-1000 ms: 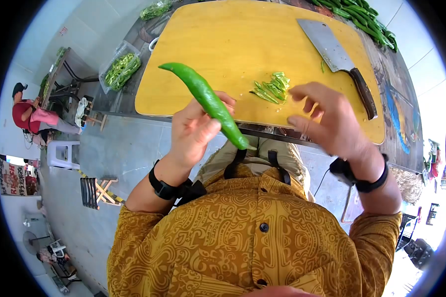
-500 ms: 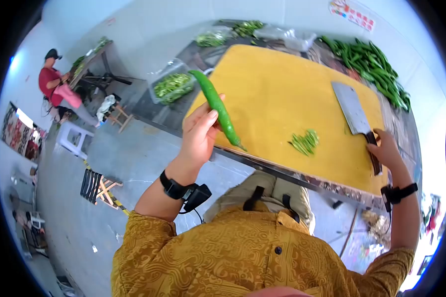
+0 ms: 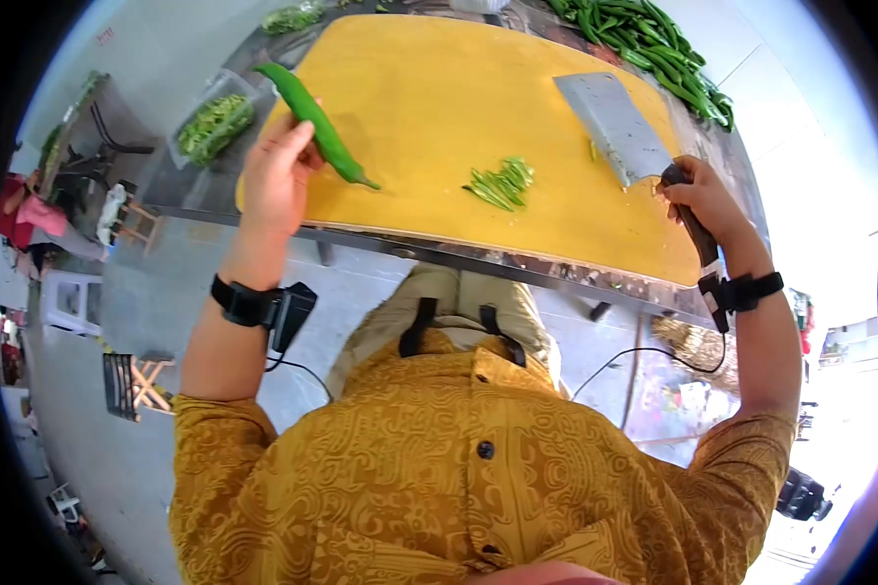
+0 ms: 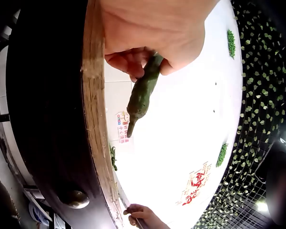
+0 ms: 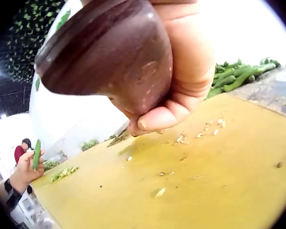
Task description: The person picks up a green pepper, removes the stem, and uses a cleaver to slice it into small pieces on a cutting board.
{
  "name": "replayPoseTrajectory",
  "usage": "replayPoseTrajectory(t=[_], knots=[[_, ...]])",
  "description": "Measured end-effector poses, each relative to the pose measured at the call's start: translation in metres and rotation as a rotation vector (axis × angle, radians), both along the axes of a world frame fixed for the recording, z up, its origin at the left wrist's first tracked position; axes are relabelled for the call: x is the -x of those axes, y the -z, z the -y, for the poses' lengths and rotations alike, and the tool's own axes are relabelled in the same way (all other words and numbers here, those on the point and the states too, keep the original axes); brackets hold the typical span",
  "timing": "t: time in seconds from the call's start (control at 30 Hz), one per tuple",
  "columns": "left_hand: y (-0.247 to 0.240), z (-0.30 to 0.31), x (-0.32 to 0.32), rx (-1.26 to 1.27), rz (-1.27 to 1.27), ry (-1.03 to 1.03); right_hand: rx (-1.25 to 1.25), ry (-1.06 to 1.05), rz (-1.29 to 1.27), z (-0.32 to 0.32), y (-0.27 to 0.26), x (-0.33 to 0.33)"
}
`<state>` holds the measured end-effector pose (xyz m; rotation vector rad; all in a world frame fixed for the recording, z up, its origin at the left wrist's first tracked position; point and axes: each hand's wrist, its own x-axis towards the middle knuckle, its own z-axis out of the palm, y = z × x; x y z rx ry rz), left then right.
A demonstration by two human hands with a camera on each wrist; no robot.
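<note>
Over the left part of a smooth yellow cutting board [image 3: 410,97], I see a long, curved green pepper [image 3: 328,136] held clear of the surface. The person's left hand [image 3: 277,180] pinches its middle, thumb on the near side and the other fingers behind; the tapered tip juts out beyond them to the far left, while the stem end points toward the middle of the board.

Between the pepper and the right hand, a small heap of thin green shreds [image 3: 500,183] lies on the yellow surface. The person's right hand [image 3: 704,203] grips a broad steel cleaver [image 3: 610,122] by its dark wooden handle [image 3: 697,234], fingers wrapped close to the blade; I cannot tell whether the edge touches the board. From the right wrist I make out pale scraps [image 5: 182,138] scattered below that hand.

Beyond the board's far right edge is a pile of whole dark-green peppers [image 3: 654,58]. Just off its left edge, a clear plastic tub [image 3: 234,84] of cut greens stands on the dark bench [image 3: 171,185].
</note>
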<state>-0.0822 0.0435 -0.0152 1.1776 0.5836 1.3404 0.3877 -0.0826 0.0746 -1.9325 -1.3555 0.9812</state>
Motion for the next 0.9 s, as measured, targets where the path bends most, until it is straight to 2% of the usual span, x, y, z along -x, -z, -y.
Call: replayPoseTrajectory(t=[0.2,0.33,0.37,0.47,0.57,0.67,0.77,0.9], knots=[[-0.001,0.001,-0.002,0.011,0.018,-0.014,-0.111,-0.098,0.102,0.04,-0.033,0.063],[0.001,0.001,0.0,-0.006,0.039,-0.028,-0.135,-0.269,0.107,0.051,-0.032,0.098],[0.002,0.0,0.001,-0.014,0.044,-0.022,-0.162,-0.35,0.267,0.051,-0.03,0.103],[0.002,0.001,0.0,0.004,0.047,-0.063,-0.223,-0.52,0.414,0.05,-0.029,0.124],[0.002,0.001,0.0,-0.002,0.035,-0.058,-0.201,-0.512,0.34,0.049,-0.023,0.133],[0.003,0.001,0.0,-0.001,0.031,-0.073,-0.261,-0.461,0.451,0.044,-0.018,0.125],[0.003,0.001,0.002,-0.006,0.033,-0.066,-0.226,-0.293,0.542,0.039,-0.022,0.11],[0.003,0.001,0.002,0.01,0.04,-0.07,-0.214,-0.116,0.58,0.028,-0.013,0.058]])
